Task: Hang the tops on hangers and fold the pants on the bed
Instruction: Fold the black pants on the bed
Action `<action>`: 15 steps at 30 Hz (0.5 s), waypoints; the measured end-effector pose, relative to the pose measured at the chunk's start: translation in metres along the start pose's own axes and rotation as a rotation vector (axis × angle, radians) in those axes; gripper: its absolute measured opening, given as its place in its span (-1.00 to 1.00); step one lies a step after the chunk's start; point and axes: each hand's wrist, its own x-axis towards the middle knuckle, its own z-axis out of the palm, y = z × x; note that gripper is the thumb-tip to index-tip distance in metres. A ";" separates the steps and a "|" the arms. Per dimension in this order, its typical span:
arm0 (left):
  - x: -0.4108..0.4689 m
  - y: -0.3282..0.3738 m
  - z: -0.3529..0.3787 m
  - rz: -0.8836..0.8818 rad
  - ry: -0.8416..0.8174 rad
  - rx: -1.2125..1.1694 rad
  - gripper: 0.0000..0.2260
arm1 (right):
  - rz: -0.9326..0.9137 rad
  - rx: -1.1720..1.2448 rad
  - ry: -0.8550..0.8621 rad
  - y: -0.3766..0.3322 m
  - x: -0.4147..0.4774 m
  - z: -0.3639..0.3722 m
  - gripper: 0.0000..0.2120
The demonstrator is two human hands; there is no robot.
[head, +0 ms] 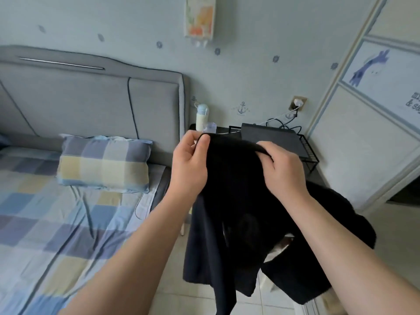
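A black garment [236, 201] hangs in the air in front of me, beside the bed [45, 212]. My left hand [189, 162] pinches its upper edge at the left, thumb and fingers curled over the hem. My right hand [283, 169] grips the same upper edge further right, fingers tucked under the fabric. The cloth drops down between my forearms toward the floor, and I cannot tell whether it is a top or pants. No hanger is in view.
The bed has a checked blue and yellow sheet, a matching pillow [104, 163] and a grey padded headboard [91, 94]. A black bedside rack [272, 139] carries a bottle [201, 117] and cables. A wardrobe door [372, 123] stands at right over a tiled floor.
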 end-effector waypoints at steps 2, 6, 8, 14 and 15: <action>0.016 0.016 -0.036 -0.007 0.058 -0.028 -0.81 | -0.063 0.041 0.001 -0.044 0.026 0.008 -0.80; 0.024 0.032 -0.110 0.009 0.165 -0.003 -0.75 | -0.202 0.146 -0.048 -0.129 0.063 0.037 -0.77; 0.016 0.036 -0.146 -0.002 0.190 0.086 -0.69 | -0.295 0.221 -0.081 -0.171 0.072 0.061 -0.80; -0.044 0.024 -0.273 -0.192 0.086 0.191 -0.80 | -0.483 0.465 -0.210 -0.297 0.076 0.146 -0.77; -0.058 0.020 -0.297 -0.276 0.115 0.257 -0.82 | -0.505 0.514 -0.235 -0.317 0.075 0.161 -0.77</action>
